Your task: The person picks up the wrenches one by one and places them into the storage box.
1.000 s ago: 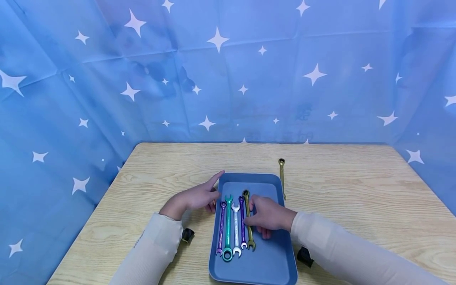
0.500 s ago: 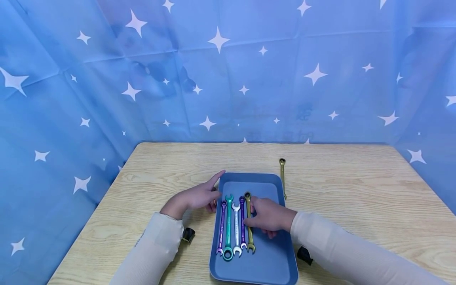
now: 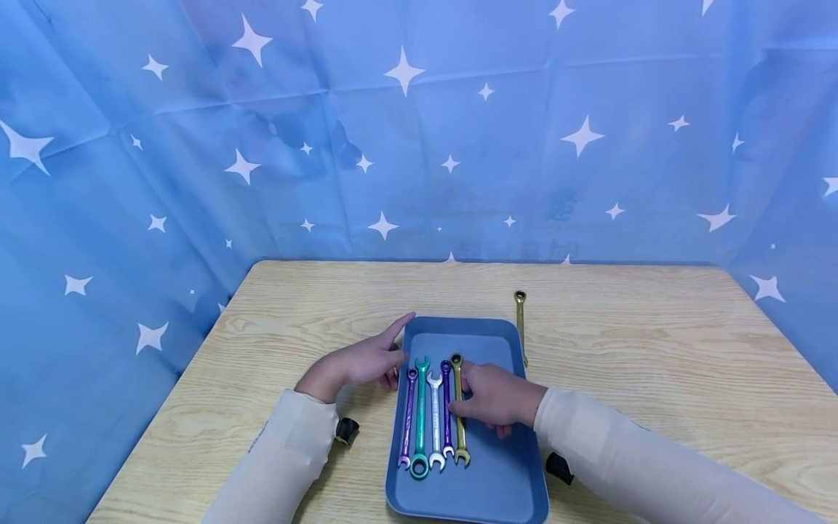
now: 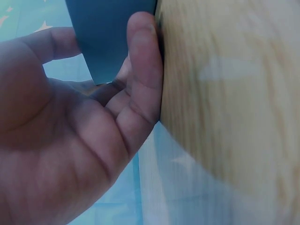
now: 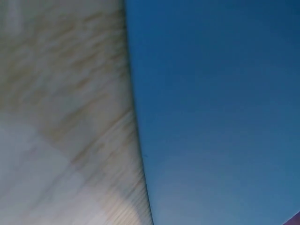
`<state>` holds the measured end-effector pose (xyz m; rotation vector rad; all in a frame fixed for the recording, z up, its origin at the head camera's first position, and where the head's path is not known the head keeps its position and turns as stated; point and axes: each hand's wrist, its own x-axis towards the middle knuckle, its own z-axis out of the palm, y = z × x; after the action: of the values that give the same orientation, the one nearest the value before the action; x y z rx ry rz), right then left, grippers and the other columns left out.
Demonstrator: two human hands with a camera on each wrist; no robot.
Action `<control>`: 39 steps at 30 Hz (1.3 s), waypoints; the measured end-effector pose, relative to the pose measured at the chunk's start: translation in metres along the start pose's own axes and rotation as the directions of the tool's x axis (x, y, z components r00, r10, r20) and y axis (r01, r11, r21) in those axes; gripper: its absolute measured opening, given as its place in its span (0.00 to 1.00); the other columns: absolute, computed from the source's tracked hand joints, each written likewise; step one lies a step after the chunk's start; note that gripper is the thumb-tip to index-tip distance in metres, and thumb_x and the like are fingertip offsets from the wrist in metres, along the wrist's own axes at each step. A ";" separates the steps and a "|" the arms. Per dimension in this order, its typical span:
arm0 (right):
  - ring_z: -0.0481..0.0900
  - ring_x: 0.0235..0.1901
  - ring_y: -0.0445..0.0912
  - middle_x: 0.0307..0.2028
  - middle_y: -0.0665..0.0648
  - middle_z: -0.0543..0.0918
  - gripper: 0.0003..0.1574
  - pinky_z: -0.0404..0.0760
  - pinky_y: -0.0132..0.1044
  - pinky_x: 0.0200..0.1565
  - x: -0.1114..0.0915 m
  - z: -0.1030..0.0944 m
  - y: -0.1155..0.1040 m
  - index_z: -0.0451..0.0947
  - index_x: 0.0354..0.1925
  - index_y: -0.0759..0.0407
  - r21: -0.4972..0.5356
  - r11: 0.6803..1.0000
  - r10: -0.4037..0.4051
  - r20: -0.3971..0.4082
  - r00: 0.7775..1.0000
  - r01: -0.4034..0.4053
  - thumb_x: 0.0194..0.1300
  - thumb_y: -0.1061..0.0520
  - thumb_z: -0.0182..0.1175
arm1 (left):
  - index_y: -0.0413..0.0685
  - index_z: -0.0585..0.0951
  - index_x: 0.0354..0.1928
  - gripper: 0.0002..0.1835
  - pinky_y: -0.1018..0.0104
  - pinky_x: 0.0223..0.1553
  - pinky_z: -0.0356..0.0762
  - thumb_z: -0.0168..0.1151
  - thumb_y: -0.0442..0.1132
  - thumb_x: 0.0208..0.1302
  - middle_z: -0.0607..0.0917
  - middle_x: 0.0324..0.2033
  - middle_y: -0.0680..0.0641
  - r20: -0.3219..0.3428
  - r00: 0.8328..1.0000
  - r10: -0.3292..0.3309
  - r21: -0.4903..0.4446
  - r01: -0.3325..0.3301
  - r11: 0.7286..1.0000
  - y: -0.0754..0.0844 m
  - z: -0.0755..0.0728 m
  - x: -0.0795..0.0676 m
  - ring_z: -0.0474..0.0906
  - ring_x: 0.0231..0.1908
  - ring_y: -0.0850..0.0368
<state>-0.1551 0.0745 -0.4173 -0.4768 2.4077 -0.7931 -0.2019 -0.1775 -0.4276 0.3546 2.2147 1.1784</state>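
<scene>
My left hand (image 3: 366,362) grips the left wall of a blue-grey tray (image 3: 468,495), its index finger straight along the rim. In the left wrist view the thumb and the other fingers (image 4: 144,61) lie on either side of the tray wall. Inside the tray, my right hand (image 3: 495,394) pinches a gold combination wrench (image 3: 460,437), with the thumb across its shaft. Left of it lie a dark purple wrench (image 3: 447,397), a silver wrench (image 3: 435,422), a green wrench (image 3: 422,407) and a purple wrench (image 3: 409,418), side by side. The right hand is out of the right wrist view.
Another gold wrench (image 3: 520,320) lies on the wooden table (image 3: 628,327) just outside the tray's far right corner. A blue curtain with white stars (image 3: 419,160) hangs behind the table. Dark straps (image 3: 346,431) sit under both sleeves.
The gold wrench under my right hand has slid slightly toward me and straightened, now nearly parallel to the dark purple one. My left hand has kept its place on the tray.
</scene>
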 end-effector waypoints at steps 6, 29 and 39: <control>0.70 0.05 0.42 0.11 0.53 0.74 0.16 0.75 0.38 0.11 0.000 0.000 -0.001 0.69 0.37 0.57 -0.006 1.000 -0.003 0.002 1.000 0.003 0.67 0.49 0.64 | 0.72 0.37 0.80 0.40 0.58 0.36 0.83 0.43 0.41 0.76 0.84 0.31 0.40 -0.004 1.000 -0.007 0.000 0.007 1.000 0.000 0.001 -0.001 0.83 0.30 0.49; 0.64 0.16 0.38 0.16 0.45 0.66 0.16 0.64 0.31 0.21 -0.010 -0.043 0.009 0.73 0.24 0.51 -0.123 0.972 -0.232 -0.367 0.901 0.200 0.72 0.54 0.57 | 0.71 0.37 0.80 0.40 0.59 0.36 0.83 0.44 0.41 0.75 0.83 0.30 0.40 -0.007 1.000 0.000 0.024 0.000 1.000 0.002 0.001 -0.001 0.83 0.29 0.50; 0.63 0.14 0.42 0.13 0.47 0.65 0.19 0.65 0.34 0.23 -0.009 -0.070 0.030 0.74 0.25 0.54 -0.152 0.979 -0.193 -0.489 0.851 0.135 0.75 0.51 0.53 | 0.70 0.36 0.80 0.41 0.59 0.36 0.84 0.44 0.41 0.75 0.83 0.31 0.39 0.000 1.000 0.008 0.006 -0.008 1.000 0.003 0.001 -0.003 0.83 0.29 0.50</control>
<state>-0.1947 0.1321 -0.3851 -0.5851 2.9389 -0.9528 -0.1990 -0.1763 -0.4244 0.3662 2.2189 1.1759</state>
